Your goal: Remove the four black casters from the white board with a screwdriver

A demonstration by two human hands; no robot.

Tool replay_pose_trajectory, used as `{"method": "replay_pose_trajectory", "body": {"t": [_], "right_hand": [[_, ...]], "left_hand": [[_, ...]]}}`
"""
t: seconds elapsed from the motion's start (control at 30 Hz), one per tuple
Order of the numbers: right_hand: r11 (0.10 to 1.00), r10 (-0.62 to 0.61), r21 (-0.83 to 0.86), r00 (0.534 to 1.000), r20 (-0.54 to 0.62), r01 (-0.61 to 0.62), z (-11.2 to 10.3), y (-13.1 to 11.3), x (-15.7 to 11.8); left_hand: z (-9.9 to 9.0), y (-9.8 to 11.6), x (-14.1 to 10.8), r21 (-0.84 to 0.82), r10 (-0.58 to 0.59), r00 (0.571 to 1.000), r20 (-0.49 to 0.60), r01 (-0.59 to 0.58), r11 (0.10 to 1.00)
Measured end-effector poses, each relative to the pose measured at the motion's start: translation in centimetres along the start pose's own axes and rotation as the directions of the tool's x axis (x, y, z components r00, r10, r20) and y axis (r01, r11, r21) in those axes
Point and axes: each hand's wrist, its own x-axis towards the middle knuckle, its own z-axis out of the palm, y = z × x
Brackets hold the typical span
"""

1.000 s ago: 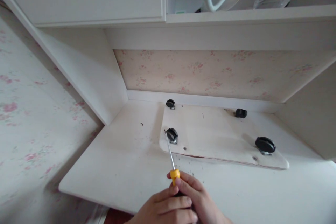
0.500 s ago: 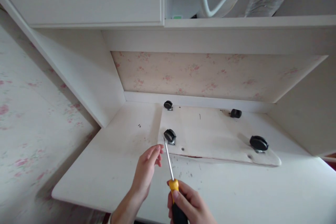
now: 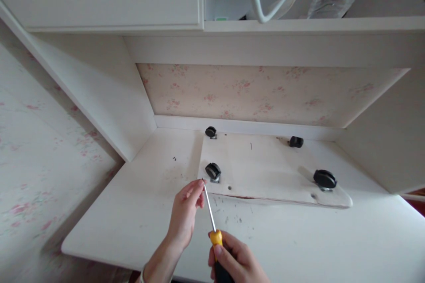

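Observation:
My right hand (image 3: pixel 236 256) is wrapped round the yellow and black handle of a screwdriver (image 3: pixel 210 208), whose metal shaft points up and away. At the tip of that shaft, the thumb and fingers of my left hand (image 3: pixel 186 208) are pinched together. A tiny dark point shows there; whether it is a screw or the tip itself I cannot make out. Just beyond the tip, a black caster (image 3: pixel 213 171) stands on a metal plate at the near left corner of a white board (image 3: pixel 265 168).
More black casters sit on the board: far left (image 3: pixel 210 131), far right (image 3: pixel 296 142) and near right (image 3: pixel 325 179). A few small dark bits (image 3: pixel 174 158) lie on the white desk (image 3: pixel 133 212), left of the board. Cabinets (image 3: pixel 116 4) overhang the desk.
The screwdriver's tip has shifted left and slightly down, to my left fingertips. Those fingers have closed in at the tip. The view has moved slightly.

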Motion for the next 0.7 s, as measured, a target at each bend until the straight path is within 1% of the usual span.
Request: {"method": "replay_pose_trajectory", "body": {"t": [0.17, 0.27, 0.3, 0.33, 0.37, 0.4, 0.43, 0.47, 0.5, 0.53, 0.6, 0.7], "right_hand": [[0.999, 0.018, -0.029, 1.000, 0.002, -0.018, -0.1, 0.3, 0.4], [0.998, -0.006, -0.067, 1.000, 0.014, 0.007, -0.1, 0.4, 0.5], [0.997, -0.010, -0.074, 1.000, 0.018, 0.012, -0.1, 0.3, 0.6], [0.997, -0.008, -0.080, 1.000, 0.020, 0.009, -0.1, 0.3, 0.5], [0.996, 0.000, -0.084, 1.000, 0.017, 0.002, -0.2, 0.3, 0.5], [0.996, 0.008, -0.091, 1.000, 0.012, -0.007, -0.2, 0.2, 0.4], [0.995, 0.016, -0.099, 1.000, 0.008, -0.015, -0.3, 0.2, 0.3], [0.994, 0.025, -0.107, 1.000, 0.003, -0.025, -0.4, 0.1, 0.2], [0.993, 0.035, -0.113, 0.999, -0.004, -0.035, -0.5, 0.1, 0.1], [0.992, 0.046, -0.119, 0.999, -0.010, -0.047, -0.6, 0.2, 0.0], [0.988, 0.069, -0.133, 0.997, -0.030, -0.072, -0.9, 0.3, -0.2], [0.985, 0.083, -0.149, 0.995, -0.062, -0.092, -1.0, 0.6, -0.4]], "left_hand": [[0.1, 0.0, 0.0, -0.003, -0.012, 1.000, -0.002, 0.012, 1.000], [-0.5, -0.1, 0.7, -0.027, 0.004, 1.000, -0.011, -0.004, 1.000], [-1.0, -0.3, 1.2, -0.003, 0.021, 0.999, -0.024, -0.021, 1.000], [-1.7, -0.5, 1.9, 0.057, 0.050, 0.998, -0.043, -0.048, 0.997], [-2.5, -0.8, 2.8, 0.168, 0.097, 0.993, -0.067, -0.085, 0.982], [-3.5, -1.2, 3.8, 0.311, 0.153, 0.985, -0.080, -0.121, 0.943], [-4.6, -1.5, 5.1, 0.496, 0.221, 0.973, -0.074, -0.156, 0.854], [-5.8, -1.8, 6.4, 0.686, 0.283, 0.957, -0.061, -0.166, 0.709], [-6.9, -2.1, 7.7, 0.745, 0.298, 0.952, -0.061, -0.155, 0.648], [-7.9, -2.3, 9.0, 0.781, 0.314, 0.947, -0.069, -0.144, 0.608], [-9.7, -2.5, 11.3, 0.853, 0.336, 0.940, -0.066, -0.121, 0.507], [-11.2, -2.3, 13.6, 0.930, 0.339, 0.940, -0.027, -0.101, 0.354]]}}
